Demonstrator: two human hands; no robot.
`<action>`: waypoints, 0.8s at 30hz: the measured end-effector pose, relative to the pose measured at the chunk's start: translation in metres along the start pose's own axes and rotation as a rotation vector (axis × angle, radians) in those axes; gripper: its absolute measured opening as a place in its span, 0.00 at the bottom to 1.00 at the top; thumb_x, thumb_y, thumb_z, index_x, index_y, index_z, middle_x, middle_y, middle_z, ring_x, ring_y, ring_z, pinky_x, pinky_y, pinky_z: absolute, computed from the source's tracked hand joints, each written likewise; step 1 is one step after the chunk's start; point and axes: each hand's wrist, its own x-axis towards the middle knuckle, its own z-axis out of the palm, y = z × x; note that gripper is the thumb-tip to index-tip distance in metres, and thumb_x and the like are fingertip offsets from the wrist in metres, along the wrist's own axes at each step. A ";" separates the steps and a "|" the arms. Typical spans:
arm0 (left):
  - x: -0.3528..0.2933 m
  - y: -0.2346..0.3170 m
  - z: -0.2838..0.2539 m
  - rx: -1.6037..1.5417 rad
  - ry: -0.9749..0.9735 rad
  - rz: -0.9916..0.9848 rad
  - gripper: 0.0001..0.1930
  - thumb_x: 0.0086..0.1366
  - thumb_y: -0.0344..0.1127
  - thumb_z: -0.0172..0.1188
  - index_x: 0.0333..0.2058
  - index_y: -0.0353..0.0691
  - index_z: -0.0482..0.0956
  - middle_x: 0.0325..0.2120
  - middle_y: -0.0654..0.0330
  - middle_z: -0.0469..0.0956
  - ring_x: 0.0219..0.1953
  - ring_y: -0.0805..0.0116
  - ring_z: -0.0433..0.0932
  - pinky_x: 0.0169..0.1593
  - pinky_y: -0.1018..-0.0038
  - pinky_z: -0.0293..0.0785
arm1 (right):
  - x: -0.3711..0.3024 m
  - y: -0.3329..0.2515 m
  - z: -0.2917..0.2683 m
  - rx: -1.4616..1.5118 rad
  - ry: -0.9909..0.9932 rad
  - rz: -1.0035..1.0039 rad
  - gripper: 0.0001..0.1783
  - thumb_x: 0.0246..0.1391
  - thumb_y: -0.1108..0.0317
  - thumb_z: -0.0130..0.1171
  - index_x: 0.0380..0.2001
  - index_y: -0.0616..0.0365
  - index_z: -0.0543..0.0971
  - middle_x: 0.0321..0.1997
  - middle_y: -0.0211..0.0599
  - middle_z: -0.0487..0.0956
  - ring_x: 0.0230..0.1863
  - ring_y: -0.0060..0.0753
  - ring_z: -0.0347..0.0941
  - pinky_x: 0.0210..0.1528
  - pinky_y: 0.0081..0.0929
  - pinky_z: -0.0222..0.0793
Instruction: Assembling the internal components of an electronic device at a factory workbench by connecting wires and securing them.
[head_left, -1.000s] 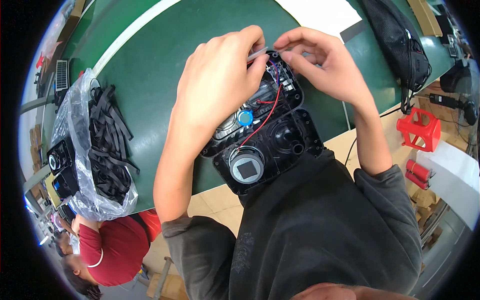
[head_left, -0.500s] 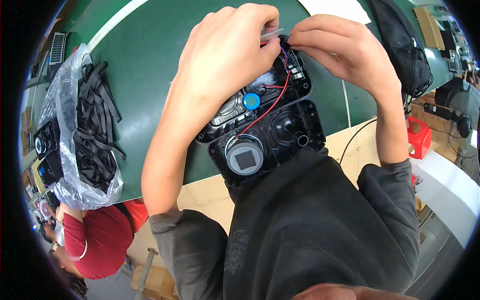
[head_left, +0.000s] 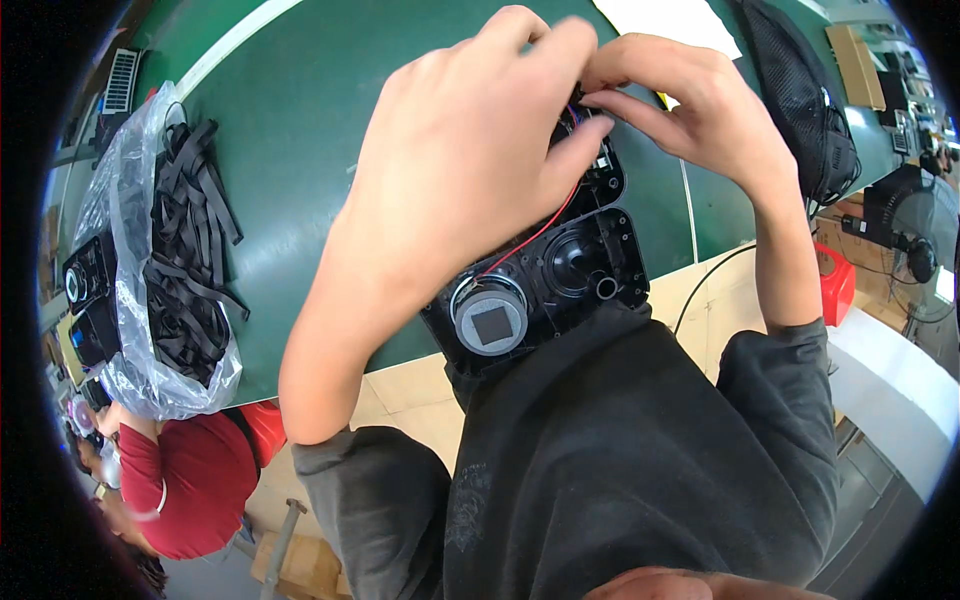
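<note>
An opened black plastic housing (head_left: 625,235) lies in two halves at the table's near edge, against my shirt. The near half carries a round speaker-like part (head_left: 491,318) with a grey foam ring and a dark square. A red wire (head_left: 535,238) runs from it to the far half, which my left hand (head_left: 470,150) mostly covers. That hand is slightly blurred, with its thumb apart from its fingers and nothing visible between them. My right hand (head_left: 695,105) is closed in a pinch at the far half's upper right corner; what it pinches is hidden.
A clear plastic bag (head_left: 130,300) of black straps (head_left: 190,240) sits on the left of the green table (head_left: 290,170). White paper (head_left: 690,25) and a black mesh bag (head_left: 800,110) lie at the far right. Another person in a red shirt (head_left: 205,485) is at lower left.
My left hand has moved right toward my right hand, and its thumb has spread from its fingers. The pale strip it held is out of sight. The blue round part is now covered.
</note>
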 end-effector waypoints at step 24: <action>-0.028 -0.026 0.002 0.259 -0.094 0.272 0.49 0.45 0.67 0.79 0.58 0.35 0.81 0.62 0.46 0.72 0.62 0.45 0.73 0.69 0.51 0.65 | -0.022 -0.029 0.012 -0.158 0.070 -0.062 0.19 0.42 0.66 0.70 0.41 0.58 0.85 0.57 0.43 0.78 0.49 0.46 0.79 0.46 0.39 0.79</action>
